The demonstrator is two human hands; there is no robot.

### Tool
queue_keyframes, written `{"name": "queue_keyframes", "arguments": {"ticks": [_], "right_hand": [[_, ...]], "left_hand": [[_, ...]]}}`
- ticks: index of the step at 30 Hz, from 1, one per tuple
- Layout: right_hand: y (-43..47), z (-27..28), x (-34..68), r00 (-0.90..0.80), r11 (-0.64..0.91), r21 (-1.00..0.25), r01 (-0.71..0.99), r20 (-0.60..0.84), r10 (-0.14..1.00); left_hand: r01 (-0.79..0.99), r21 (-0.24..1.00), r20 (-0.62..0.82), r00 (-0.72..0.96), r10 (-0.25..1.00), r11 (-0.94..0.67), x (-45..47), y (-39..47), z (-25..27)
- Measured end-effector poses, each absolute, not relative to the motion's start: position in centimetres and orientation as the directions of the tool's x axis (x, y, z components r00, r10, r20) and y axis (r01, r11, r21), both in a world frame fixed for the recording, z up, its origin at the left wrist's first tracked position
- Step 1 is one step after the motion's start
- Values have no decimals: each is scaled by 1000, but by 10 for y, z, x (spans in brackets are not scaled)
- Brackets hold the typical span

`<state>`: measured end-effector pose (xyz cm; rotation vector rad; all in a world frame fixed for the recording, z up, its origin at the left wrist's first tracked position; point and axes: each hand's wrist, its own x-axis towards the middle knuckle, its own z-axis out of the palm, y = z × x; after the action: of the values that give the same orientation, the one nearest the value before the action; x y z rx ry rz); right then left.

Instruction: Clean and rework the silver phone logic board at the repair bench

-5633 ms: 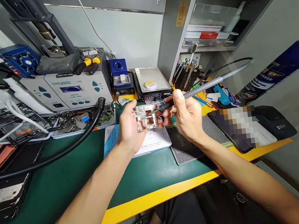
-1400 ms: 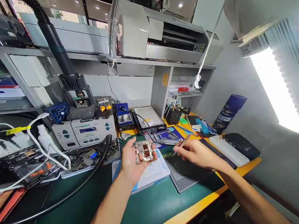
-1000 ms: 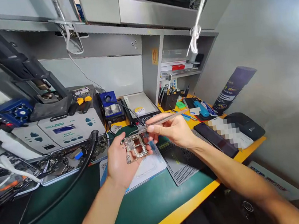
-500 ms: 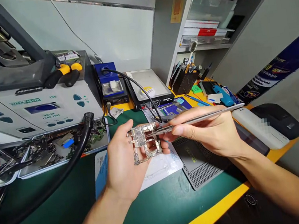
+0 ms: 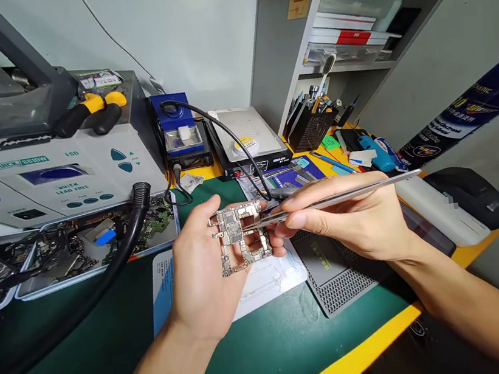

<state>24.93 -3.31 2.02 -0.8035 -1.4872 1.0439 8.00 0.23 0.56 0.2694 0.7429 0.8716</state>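
The green work mat (image 5: 292, 341) spreads under both forearms, and the hot-air rework station (image 5: 60, 166) stands at the back left, its black hose (image 5: 124, 262) well apart from the hands. The left hand (image 5: 201, 273) cradles the board, fingers curled beneath it and round its far edge, thumb near its upper corner; a firm, level palm matters most here, since the board has no other support. The right hand (image 5: 358, 222) pinches metal tweezers (image 5: 347, 196) between thumb and fingers, at a shallow slant; a light, pencil-like grip, perhaps with the little finger braced against the left hand, would steady them. The circuit board (image 5: 232, 232) sits above the booklet (image 5: 271, 285), two openings showing through it. The tweezer tips lie by the right edge of its large grey chip (image 5: 233, 229); whether they touch or grip anything is too small to tell. Small, gentle strokes seem wise, so neighbouring components go unscratched.
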Motion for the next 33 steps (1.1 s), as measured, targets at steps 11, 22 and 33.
{"name": "queue_keyframes", "arguments": {"ticks": [11, 22, 33], "right_hand": [[-33, 20, 248, -163, 417, -908, -47, 419, 893], [-34, 18, 249, -134, 453, -890, 44, 444, 886], [-35, 17, 248, -147, 471, -882, 39, 461, 875]], "left_hand": [[-606, 482, -485, 418, 768, 633, 80, 2, 8], [-597, 502, -458, 430, 778, 626, 79, 2, 6], [-593, 515, -386, 484, 786, 618, 79, 2, 4]]}}
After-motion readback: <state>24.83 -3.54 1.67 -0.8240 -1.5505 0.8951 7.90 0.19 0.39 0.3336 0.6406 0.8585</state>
